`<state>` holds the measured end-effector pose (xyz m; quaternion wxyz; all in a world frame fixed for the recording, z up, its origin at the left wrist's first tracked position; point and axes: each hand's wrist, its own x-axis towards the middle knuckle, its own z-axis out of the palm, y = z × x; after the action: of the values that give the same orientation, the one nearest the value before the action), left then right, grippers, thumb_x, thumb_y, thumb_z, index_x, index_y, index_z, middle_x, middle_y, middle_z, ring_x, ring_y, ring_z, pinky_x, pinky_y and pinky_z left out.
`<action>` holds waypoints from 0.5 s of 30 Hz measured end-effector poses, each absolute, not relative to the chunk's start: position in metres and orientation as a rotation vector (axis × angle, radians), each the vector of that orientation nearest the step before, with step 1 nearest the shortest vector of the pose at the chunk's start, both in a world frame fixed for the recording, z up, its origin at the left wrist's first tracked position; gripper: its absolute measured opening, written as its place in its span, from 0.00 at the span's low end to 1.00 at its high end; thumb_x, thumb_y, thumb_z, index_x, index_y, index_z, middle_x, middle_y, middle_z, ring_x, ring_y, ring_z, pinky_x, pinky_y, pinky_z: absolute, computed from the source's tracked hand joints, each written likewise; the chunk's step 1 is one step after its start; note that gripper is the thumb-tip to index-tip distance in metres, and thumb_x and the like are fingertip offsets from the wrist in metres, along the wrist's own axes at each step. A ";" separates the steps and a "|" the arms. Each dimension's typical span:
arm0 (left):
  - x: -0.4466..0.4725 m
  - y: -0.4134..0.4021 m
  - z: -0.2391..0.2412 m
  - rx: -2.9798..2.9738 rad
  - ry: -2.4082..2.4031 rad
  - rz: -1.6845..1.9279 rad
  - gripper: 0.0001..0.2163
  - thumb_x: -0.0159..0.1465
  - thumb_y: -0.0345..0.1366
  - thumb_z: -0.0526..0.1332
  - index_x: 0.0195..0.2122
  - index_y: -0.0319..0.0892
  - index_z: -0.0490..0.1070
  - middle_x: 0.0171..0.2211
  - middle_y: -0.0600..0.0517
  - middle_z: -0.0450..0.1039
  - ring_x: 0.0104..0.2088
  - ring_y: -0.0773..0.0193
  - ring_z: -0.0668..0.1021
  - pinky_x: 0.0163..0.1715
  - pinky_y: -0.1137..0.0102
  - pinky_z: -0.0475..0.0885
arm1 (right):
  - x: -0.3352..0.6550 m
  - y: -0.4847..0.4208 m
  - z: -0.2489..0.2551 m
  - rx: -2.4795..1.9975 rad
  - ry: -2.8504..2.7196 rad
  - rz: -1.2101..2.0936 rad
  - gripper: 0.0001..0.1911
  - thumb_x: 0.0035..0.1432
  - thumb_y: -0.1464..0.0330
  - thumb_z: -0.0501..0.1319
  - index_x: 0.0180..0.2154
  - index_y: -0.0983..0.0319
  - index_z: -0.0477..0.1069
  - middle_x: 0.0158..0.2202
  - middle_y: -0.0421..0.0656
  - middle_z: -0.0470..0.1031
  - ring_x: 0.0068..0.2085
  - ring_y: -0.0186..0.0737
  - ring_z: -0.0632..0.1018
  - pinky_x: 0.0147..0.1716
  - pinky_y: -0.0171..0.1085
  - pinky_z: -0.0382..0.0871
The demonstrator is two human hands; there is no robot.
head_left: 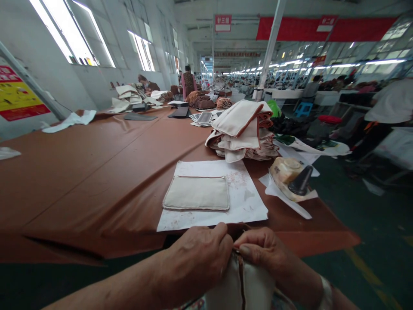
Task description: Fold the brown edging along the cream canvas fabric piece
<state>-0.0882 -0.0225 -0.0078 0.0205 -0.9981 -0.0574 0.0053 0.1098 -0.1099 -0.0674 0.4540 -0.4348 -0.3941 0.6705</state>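
**Both hands pinch a cream fabric piece at the bench edge**

The left hand [200, 258] and the right hand [263, 252] meet at the near edge of the bench [97, 172], which is covered in brown material. Between them they hold a cream fabric piece with brown trim [240, 286], raised just below the bench edge. Each grip is pressed together on the piece's upper edge, thumbs and fingertips pinching on either side of the brown seam that runs down its middle. The lower part of the piece runs out of the bottom of the view, so its full shape cannot be told.

Just beyond the hands a flat cream pocket panel [196, 193] lies on a white paper sheet [245, 202] marked with faint reddish smears. It appears to be edged in brown, though the trim is thin and hard to make out. To the right, on another scrap of paper, a glue bottle with a dark cone nozzle [292, 176] lies on its side. Behind the sheet, a stack of similar cream-and-brown pieces [243, 133] stands piled.

Judging from this, one panel lies flat on the sheet, one piece is in hand, and the stack suggests many more of the same, whether finished or waiting cannot be told.
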 end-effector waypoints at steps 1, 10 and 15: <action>-0.088 -0.023 -0.009 -3.082 -0.166 0.016 0.06 0.65 0.23 0.54 0.37 0.39 0.65 0.32 0.51 0.64 0.29 0.58 0.70 0.21 0.66 0.65 | 0.110 -0.110 -0.067 -1.071 -0.982 1.658 0.19 0.57 0.58 0.67 0.37 0.70 0.79 0.27 0.42 0.73 0.26 0.28 0.65 0.25 0.29 0.54; -0.089 -0.020 -0.022 -3.183 -0.122 -0.065 0.07 0.64 0.23 0.52 0.33 0.40 0.63 0.30 0.51 0.64 0.26 0.61 0.69 0.24 0.68 0.65 | 0.118 -0.108 -0.053 -1.404 -1.648 1.227 0.08 0.60 0.69 0.60 0.34 0.66 0.78 0.28 0.41 0.75 0.29 0.34 0.69 0.28 0.31 0.61; -0.094 -0.010 -0.022 -3.587 -0.384 -0.171 0.06 0.66 0.26 0.49 0.37 0.41 0.62 0.35 0.51 0.65 0.30 0.65 0.69 0.30 0.72 0.65 | 0.117 -0.108 -0.050 -1.389 -1.701 1.123 0.05 0.58 0.73 0.59 0.31 0.64 0.73 0.27 0.39 0.73 0.27 0.32 0.68 0.26 0.31 0.61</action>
<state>-0.0939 -0.0099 -0.0223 -0.2327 -0.9659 -0.1034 -0.0461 0.1174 -0.1082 -0.0497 0.3310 -0.5315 -0.6507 0.4296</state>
